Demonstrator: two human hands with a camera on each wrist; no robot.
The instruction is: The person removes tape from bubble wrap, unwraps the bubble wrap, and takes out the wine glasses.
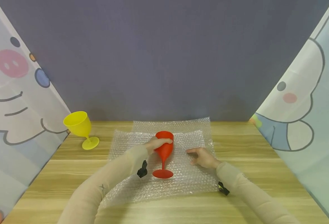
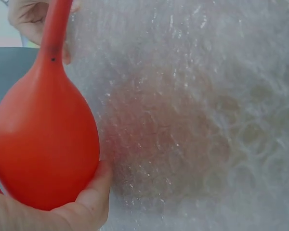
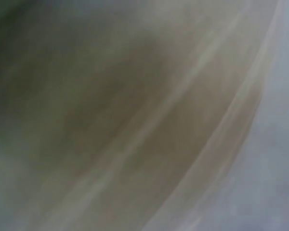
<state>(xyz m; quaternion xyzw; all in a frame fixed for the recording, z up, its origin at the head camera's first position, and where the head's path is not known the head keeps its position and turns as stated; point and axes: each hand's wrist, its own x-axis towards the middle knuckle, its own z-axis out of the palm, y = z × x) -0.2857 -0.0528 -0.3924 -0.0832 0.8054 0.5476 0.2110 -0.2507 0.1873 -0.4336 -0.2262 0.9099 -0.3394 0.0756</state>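
My left hand [image 1: 158, 142] holds a red goblet [image 1: 163, 151] by its bowl, with fingers and thumb wrapped round it. The goblet's mouth points away from me and its foot towards me. In the left wrist view the bowl [image 2: 45, 139] fills the left side, with bubble wrap [image 2: 197, 115] beside it. Whether the goblet rests on the wrap cannot be told. To the right, my right hand [image 1: 203, 158] is over the bubble wrap [image 1: 186, 180], index finger stretched out and nothing in its grasp. Blurred pale fabric [image 3: 149, 120] covers most of the right wrist view.
A yellow goblet [image 1: 79, 125] stands upright at the table's left back. The bubble wrap lies in overlapping sheets on the wooden table [image 1: 245, 140]. A dark grey panel [image 1: 164, 62] closes off the back, and printed cloths hang at both sides.
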